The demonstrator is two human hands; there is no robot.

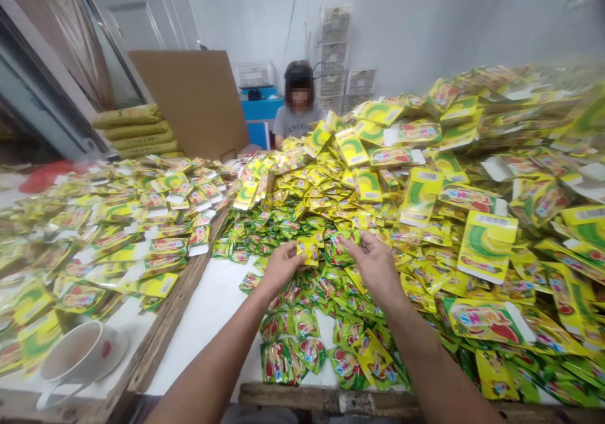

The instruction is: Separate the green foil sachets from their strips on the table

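My left hand (282, 266) pinches a small yellow packet (308, 250) between thumb and fingers. To its right, my right hand (375, 265) has its thumb and fingers closed on a green packet (341, 247) with a red fruit picture. Both hands are just above a loose heap of green packets (283, 225) and yellow packets (307, 188). Below them, on the white tabletop (193, 323), lie small groups of green packets (278, 361) near the front edge. A yellow packet (373, 355) rests on some of these.
Flat yellow boxes (489, 244) form a high pile on the right. More boxes (155, 247) cover the left table beyond a wooden strip (174, 323). A white cup (78, 355) stands front left. A person (299, 112) sits opposite, near a large cardboard sheet (189, 99).
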